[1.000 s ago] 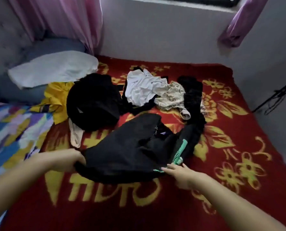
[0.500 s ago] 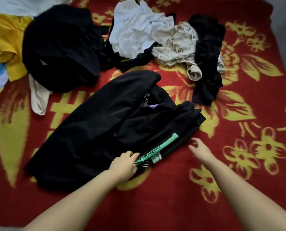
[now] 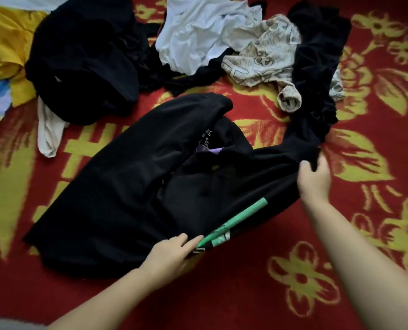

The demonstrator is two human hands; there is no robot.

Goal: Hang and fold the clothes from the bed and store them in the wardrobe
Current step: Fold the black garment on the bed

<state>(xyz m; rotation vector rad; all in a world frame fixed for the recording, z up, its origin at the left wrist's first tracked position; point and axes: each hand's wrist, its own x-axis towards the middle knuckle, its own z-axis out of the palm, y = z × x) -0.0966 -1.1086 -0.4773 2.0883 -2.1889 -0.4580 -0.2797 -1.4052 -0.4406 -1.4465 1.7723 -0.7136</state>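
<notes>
Fingers (image 3: pixel 186 241) of the left hand (image 3: pixel 167 256) lie together, pressed flat on the near hem of a black shirt (image 3: pixel 117 198), beside its green stripe (image 3: pixel 236 220). Right hand (image 3: pixel 313 179), farther out, has its fingers curled shut, pinching a bunched black edge of the shirt and lifting it a little. Both forearms reach in from the bottom edge.

The shirt lies spread but rumpled across the middle of a bed with a red blanket (image 3: pixel 257 294) patterned in yellow flowers. This looks like the folding step, with the shirt being pulled straight first. Next, the pinched edge probably needs drawing out and laying flat while the left hand pins the hem.

Beyond the shirt waits the rest of the pile: a black heap (image 3: pixel 84 63) at left touching a yellow garment (image 3: pixel 5 44), a white shirt (image 3: pixel 203 32) in the centre, a beige printed top (image 3: pixel 262 58) and another black piece (image 3: pixel 317 75) at right. No wardrobe is in view.
</notes>
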